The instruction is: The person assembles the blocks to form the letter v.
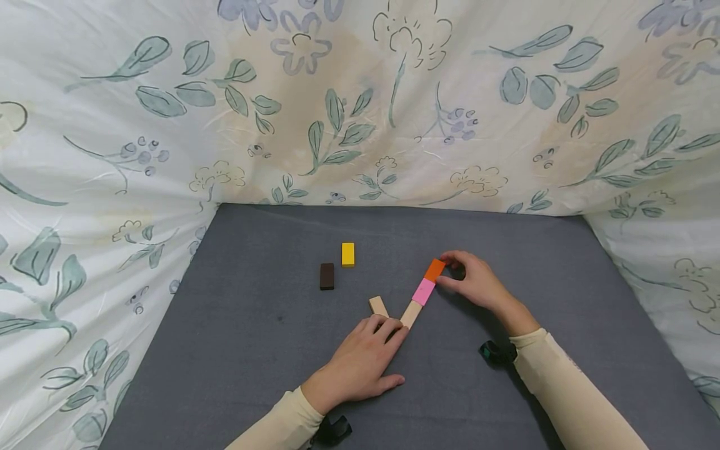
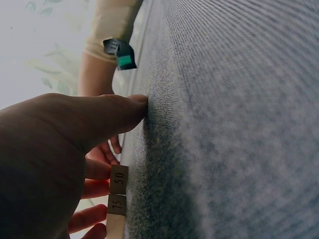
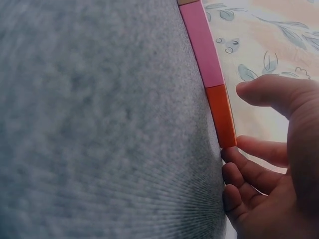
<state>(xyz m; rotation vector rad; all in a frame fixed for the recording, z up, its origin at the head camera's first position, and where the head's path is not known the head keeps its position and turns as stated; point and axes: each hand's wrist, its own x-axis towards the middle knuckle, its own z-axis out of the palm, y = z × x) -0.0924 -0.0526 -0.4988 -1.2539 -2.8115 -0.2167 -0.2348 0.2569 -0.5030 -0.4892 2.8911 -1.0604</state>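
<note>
My left hand rests its fingertips on plain wooden blocks, covering the spot where two rows come together. One light wooden block juts out beyond those fingers to the left. On the right, a wooden block, a pink block and an orange block lie end to end in a slanting line. In the left wrist view, block ends beside the fingers carry printed numbers. Fingers of my right hand touch the orange block's far end; its thumb stands slightly off the side in the right wrist view.
A yellow block and a dark brown block lie apart, up and left of the row. Grey cloth covers the table. Flower-patterned fabric hangs along the back and both sides.
</note>
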